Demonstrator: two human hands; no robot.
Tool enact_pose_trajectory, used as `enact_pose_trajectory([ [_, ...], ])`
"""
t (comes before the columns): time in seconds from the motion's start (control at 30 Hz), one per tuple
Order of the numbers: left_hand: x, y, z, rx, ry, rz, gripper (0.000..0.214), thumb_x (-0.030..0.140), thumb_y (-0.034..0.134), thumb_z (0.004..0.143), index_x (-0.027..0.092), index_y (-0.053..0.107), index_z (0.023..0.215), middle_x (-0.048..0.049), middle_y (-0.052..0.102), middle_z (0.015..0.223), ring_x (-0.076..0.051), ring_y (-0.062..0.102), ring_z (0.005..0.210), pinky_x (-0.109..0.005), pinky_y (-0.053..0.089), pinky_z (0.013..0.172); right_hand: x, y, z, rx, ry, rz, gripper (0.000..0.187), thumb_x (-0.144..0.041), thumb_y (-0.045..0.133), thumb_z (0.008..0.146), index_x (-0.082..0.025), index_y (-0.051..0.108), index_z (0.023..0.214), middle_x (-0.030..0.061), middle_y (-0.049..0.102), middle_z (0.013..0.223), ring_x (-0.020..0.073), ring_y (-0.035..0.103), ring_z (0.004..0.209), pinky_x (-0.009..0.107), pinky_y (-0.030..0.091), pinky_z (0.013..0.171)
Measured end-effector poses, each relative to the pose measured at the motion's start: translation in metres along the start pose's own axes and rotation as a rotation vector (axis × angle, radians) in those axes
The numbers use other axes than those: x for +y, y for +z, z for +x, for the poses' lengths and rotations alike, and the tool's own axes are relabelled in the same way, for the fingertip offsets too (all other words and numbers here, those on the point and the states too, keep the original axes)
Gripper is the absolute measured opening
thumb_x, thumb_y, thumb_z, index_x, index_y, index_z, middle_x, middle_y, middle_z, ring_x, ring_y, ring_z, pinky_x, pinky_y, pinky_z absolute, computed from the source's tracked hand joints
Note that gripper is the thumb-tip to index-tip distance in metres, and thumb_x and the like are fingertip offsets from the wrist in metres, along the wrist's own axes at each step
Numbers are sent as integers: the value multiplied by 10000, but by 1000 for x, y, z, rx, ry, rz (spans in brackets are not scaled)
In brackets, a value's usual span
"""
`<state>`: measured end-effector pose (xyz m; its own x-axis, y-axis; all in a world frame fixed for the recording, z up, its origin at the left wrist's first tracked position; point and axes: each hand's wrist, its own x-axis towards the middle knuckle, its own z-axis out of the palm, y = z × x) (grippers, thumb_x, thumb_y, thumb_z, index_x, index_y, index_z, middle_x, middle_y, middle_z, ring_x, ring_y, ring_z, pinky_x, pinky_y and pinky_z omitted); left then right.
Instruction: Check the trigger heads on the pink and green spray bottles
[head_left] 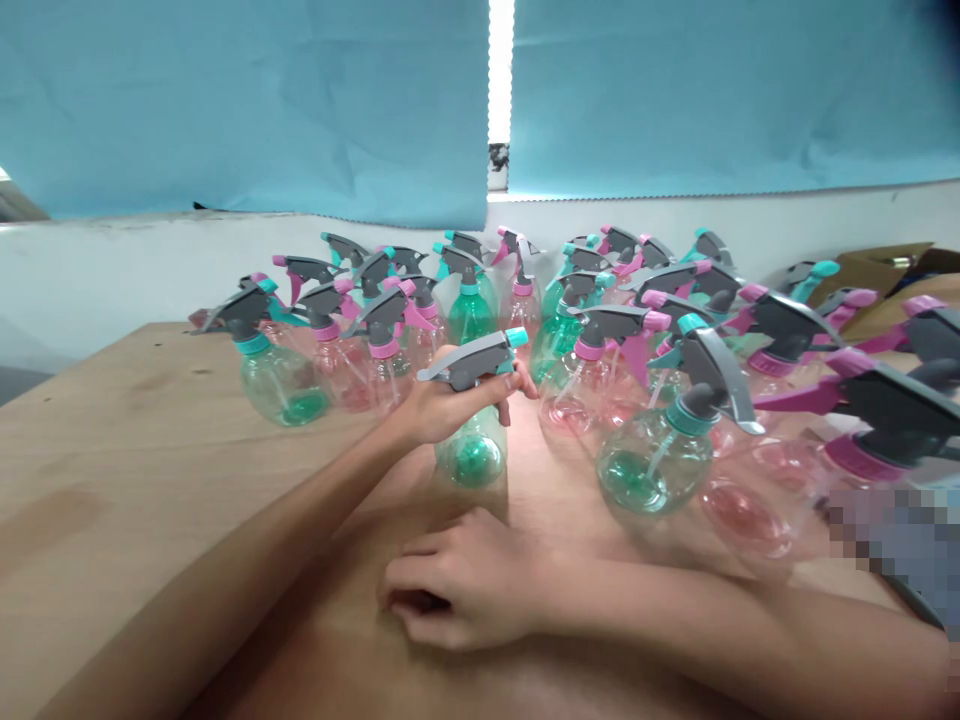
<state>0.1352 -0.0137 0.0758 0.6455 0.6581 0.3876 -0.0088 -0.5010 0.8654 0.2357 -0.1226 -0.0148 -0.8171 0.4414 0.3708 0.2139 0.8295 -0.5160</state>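
A clear green spray bottle (471, 455) with a grey and teal trigger head stands upright on the wooden table (187, 480) before me. Around its neck, just under the head, my left hand (457, 405) is closed, fingers wrapping to the far side. Nearer to me, my right hand (465, 580) rests on the wood in a loose fist, and nothing shows in its curl. To the right of the held bottle is another green spray bottle (652, 465), and a pink spray bottle (574, 395) stands behind that.
Several more green and pink spray bottles crowd the back and right of the table, among them a green one (281, 385) at left. Behind is a white wall (112, 265) with blue sheets (247, 110) above. A cardboard box (877, 285) sits at far right.
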Motion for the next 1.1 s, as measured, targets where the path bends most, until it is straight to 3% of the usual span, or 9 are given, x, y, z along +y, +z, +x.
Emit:
enact_pose_trajectory([
  [0.17,-5,-1,1,-11,34,-29,303,449,707,979,156,748,914,-107,802,997,-158,719,647,-315,615,659,0,0,-1,3,3,11,127,-252,613,914,-220,711,987,-9,788,913,140,637,700,283,350,592],
  [0.43,-13,-4,-1,-23,11,-39,315,429,697,994,153,758,852,-111,773,858,-229,748,835,-331,631,680,2,4,-1,18,5,-3,135,-251,607,914,-223,713,993,-12,788,919,138,641,706,285,321,572],
  [0.8,-3,1,-1,40,24,-54,320,445,776,925,149,709,823,-57,743,775,-168,716,602,-316,590,623,1,3,-1,12,0,-11,139,-263,610,915,-219,711,999,-14,781,904,138,634,705,283,343,578],
  [1.1,0,3,-1,44,14,-70,308,416,779,916,143,714,790,-51,730,757,-163,710,588,-306,581,610,0,3,-1,-8,4,-31,138,-279,604,930,-225,708,1004,-24,763,899,136,633,712,294,371,576],
])
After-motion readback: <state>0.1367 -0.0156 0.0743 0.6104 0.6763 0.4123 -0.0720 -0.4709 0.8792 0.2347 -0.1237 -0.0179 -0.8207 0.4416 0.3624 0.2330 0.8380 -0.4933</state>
